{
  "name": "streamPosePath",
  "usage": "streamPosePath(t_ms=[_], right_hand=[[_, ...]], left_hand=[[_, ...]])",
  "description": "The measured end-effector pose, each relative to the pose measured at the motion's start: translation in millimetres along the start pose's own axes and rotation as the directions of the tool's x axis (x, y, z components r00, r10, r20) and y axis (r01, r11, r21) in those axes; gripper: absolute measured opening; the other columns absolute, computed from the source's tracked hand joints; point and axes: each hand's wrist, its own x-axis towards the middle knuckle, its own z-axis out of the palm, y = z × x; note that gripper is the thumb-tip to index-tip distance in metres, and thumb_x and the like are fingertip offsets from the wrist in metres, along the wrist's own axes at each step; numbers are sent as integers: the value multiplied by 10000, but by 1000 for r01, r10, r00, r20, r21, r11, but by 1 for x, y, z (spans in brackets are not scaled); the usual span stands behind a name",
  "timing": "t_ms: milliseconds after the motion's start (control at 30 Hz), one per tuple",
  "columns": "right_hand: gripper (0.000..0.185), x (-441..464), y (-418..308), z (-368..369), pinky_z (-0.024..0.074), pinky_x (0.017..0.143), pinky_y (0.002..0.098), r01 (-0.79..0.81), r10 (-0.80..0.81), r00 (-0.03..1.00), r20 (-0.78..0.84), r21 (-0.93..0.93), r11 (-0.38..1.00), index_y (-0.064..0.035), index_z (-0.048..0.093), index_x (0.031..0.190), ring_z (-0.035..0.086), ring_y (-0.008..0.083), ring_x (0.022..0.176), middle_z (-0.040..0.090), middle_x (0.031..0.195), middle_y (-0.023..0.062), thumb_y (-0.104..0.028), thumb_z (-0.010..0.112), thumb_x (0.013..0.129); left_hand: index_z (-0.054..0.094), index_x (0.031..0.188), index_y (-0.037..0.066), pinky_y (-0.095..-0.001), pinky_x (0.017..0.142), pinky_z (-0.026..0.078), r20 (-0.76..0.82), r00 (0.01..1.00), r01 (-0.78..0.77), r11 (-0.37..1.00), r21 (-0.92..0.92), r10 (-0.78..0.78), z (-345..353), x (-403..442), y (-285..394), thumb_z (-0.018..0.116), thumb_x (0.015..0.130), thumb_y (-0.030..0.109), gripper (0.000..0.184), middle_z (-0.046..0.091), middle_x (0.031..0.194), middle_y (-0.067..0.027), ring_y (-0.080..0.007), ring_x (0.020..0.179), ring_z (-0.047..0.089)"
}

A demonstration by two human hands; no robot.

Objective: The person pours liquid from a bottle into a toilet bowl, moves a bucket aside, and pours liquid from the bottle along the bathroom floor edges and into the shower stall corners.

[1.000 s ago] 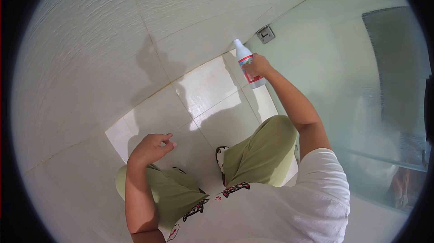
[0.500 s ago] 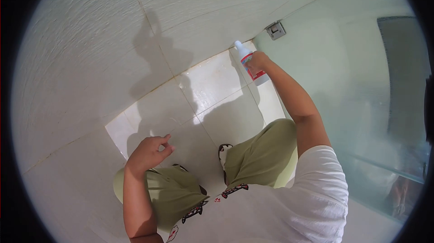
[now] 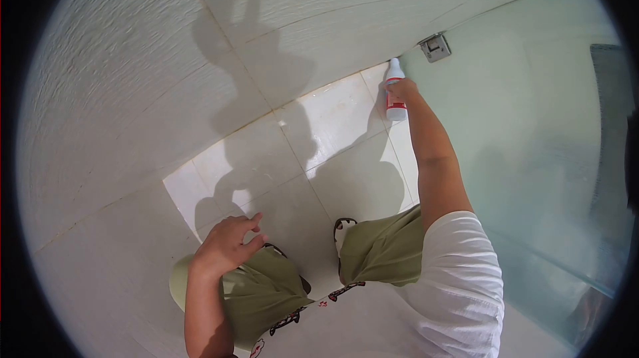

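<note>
Your right hand (image 3: 403,89) was closed around the white bottle (image 3: 397,106), gripping it at its red label with your arm stretched well out in front of you. That bottle was at the far end of the floor (image 3: 343,108), by the corner where the wall (image 3: 140,58) met the glass panel (image 3: 526,125). Its long axis ran almost straight away from you, the white cap (image 3: 395,64) pointing toward the foot of the wall and the base turned back toward you. You could not tell from this view whether the cap touched the wall or whether the base met the tiles.

Your left hand (image 3: 227,245) held nothing; it was partly open above your left knee, fingers loosely bent, with a gap between thumb and forefinger.

The wall edge, with its yellowish joint line, crossed beyond the bottle at a slant. The glass panel rose just to the right of your right hand, and the metal bracket (image 3: 436,48) on it sat near the cap, a little farther off and to the right. Your widest room for moving lay to the left of the bottle, over the tiles between it and your left hand, partly sunlit and partly under your shadow.
</note>
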Motion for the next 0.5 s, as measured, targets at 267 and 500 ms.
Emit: streamPosePath(t_ms=[267,500], right_hand=[[544,-41,-34,32,533,744,361,125,-124,971,203,9,992,-50,638,1016,657,272,839,659,952,147,-438,720,643],[691,-94,-36,-20,515,774,363,-24,23,1000,9,180,983,30,588,1056,645,308,878,641,982,198,-450,766,592]], left_hand=[[588,1122,18,-351,756,448,43,999,-19,1000,-18,19,-7,12,-6,611,813,285,409,637,913,-117,-292,818,565],[542,1216,41,-330,747,458,35,999,-1,999,-32,2,-8,31,-15,615,815,331,500,634,997,-96,-248,841,581]])
